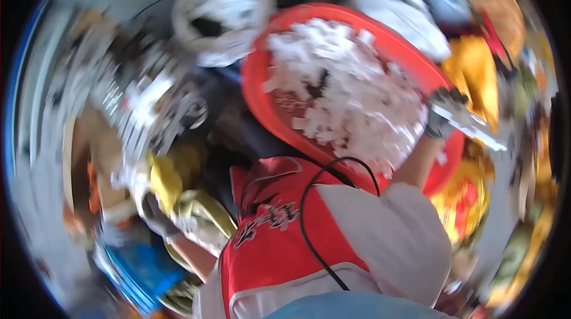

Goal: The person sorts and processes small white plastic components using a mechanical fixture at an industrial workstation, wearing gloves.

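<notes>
While red tub (257,98) holds white pieces (357,102), right fingers (455,97) clasp strip (479,130), left fingers (151,206) unclear

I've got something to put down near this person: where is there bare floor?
Two blurred grey patches look free: a strip of floor right of the yellow bag, and one left of the cardboard box. It's crowded in the red tub, heaped with white pieces, and around the left hand, near the blue basket.
</notes>
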Tool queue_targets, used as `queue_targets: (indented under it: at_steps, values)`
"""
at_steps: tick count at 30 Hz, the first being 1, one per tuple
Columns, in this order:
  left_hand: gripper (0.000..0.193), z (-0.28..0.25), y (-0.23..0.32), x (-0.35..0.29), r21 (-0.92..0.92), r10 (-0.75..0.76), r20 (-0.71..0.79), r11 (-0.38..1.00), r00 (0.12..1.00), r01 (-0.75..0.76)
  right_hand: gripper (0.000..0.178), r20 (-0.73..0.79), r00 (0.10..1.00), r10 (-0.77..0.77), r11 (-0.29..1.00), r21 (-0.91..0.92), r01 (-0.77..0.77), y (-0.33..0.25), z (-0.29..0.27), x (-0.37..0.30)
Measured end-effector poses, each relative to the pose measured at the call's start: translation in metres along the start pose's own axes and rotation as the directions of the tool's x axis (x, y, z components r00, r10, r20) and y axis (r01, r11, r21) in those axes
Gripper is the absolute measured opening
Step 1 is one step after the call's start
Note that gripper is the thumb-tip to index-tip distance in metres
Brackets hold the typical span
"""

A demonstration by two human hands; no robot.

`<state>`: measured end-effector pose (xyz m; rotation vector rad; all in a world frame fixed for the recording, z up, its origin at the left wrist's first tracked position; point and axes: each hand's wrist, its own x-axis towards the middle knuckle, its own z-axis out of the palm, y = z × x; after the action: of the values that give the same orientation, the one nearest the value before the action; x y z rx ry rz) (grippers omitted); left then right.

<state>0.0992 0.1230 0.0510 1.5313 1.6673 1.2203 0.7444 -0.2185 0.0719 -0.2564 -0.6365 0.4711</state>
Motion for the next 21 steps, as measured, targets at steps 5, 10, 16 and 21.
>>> queue_targets:
  at_steps: [5,10,16,21]
  values:
    - [0.02,0.037,0.063,-0.003,0.184,0.458,-0.072,0.879,0.886,-0.439,0.038,-0.307,0.949,0.072,0.293,-0.903,-0.314,0.086,-0.046,0.011]
    - [0.024,0.042,0.105,-0.004,0.316,0.565,-0.048,0.791,0.824,-0.524,0.028,-0.37,0.84,0.397,0.39,-0.761,-0.519,0.208,-0.028,0.01]
    - [0.027,0.071,0.155,0.039,0.301,0.656,0.117,0.693,0.746,-0.656,0.028,-0.235,0.716,0.657,0.318,-0.775,-0.546,0.253,0.033,0.017]
    - [0.038,0.106,0.156,0.084,0.188,0.599,0.326,0.717,0.732,-0.671,0.033,-0.202,0.599,0.775,0.452,-0.486,-0.748,0.256,0.064,0.022]
